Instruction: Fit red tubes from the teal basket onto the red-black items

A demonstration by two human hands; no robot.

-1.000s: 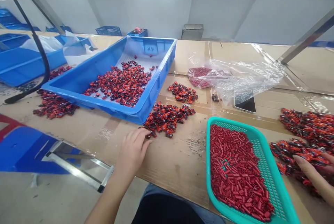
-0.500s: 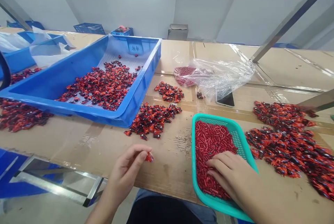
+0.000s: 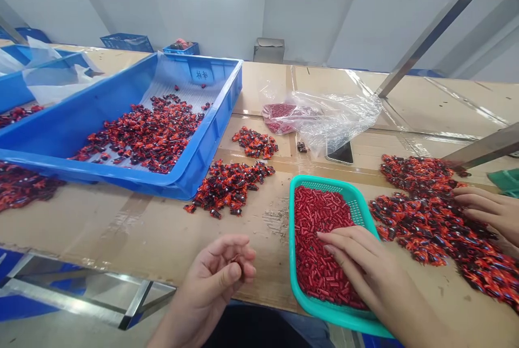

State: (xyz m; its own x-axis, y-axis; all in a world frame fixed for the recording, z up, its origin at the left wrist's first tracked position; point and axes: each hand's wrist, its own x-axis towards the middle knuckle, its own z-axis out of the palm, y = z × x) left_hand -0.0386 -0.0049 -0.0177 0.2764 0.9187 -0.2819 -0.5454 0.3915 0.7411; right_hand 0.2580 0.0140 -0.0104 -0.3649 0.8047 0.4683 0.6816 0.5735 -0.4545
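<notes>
My left hand (image 3: pixel 221 278) is turned palm up near the table's front edge, fingers curled around a small dark red piece (image 3: pixel 240 266) that is mostly hidden. Inside the green plastic basket (image 3: pixel 292 251), small red tubes (image 3: pixel 320 218) lie in a thick layer. My right hand (image 3: pixel 360 261) reaches over the basket's right side, thumb and forefinger close together at the tubes; whatever they pinch cannot be made out. Ahead of my left hand lies a loose pile of small red-and-black parts (image 3: pixel 229 186), with a smaller pile (image 3: pixel 255 142) behind it.
A blue tray (image 3: pixel 178 178) of red-and-black parts stands at left. Behind the basket are a clear plastic bag (image 3: pixel 340 113) and a phone (image 3: pixel 340 152). Another person's hand (image 3: pixel 492 207) touches the large pile (image 3: pixel 438 223) at right, near a metal post (image 3: pixel 482 148).
My left hand has turned palm up, drawing the small piece in among its fingers. My right hand stays at the tubes. Another person's hand has come in at the right.
</notes>
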